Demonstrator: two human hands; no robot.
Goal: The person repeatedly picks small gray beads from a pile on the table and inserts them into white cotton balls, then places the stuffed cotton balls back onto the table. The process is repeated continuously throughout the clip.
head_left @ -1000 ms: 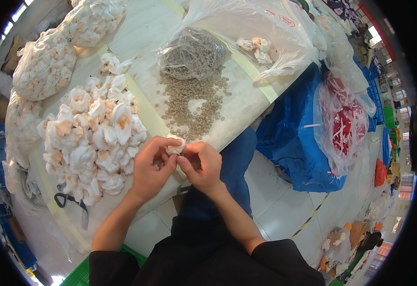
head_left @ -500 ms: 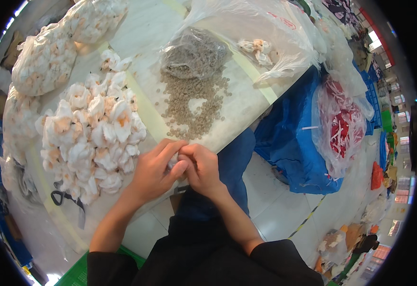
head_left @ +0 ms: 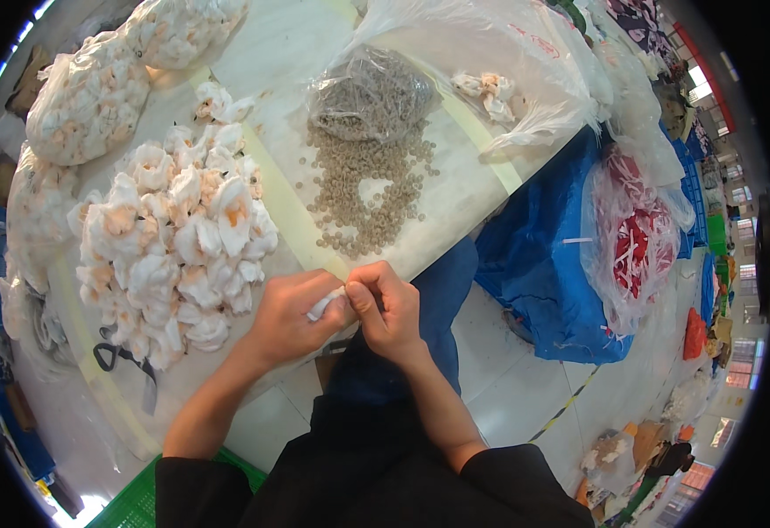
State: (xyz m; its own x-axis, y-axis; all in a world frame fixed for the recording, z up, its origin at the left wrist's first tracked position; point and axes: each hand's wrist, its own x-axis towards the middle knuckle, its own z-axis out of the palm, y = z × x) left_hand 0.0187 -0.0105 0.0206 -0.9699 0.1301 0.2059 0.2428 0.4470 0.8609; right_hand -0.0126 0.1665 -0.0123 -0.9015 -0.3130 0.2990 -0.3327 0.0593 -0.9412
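Note:
At the table's near edge my left hand [head_left: 290,312] is closed around a small white artificial flower [head_left: 325,304], a bit of white fabric showing between its fingers. My right hand [head_left: 388,310] meets it there, thumb and forefinger pinched at the flower's end; whatever lies in that pinch is too small to make out. Just beyond the hands are scattered small round grey-brown beads [head_left: 369,224], spilling from a clear plastic bag [head_left: 372,84]. To the left rises a heap of white artificial flowers [head_left: 182,233] with peach-orange centres.
Black-handled scissors [head_left: 125,356] lie beside the heap. Bags of similar flowers [head_left: 90,101] line the far left. A large clear plastic bag [head_left: 481,35] covers the far right corner. Right of the table stands a blue-lined container [head_left: 547,273] with a bag of red and white pieces [head_left: 631,246].
My hands have shifted slightly right and opened up a little from each other, so more white fabric shows in the left. The whole scene has moved slightly in the picture.

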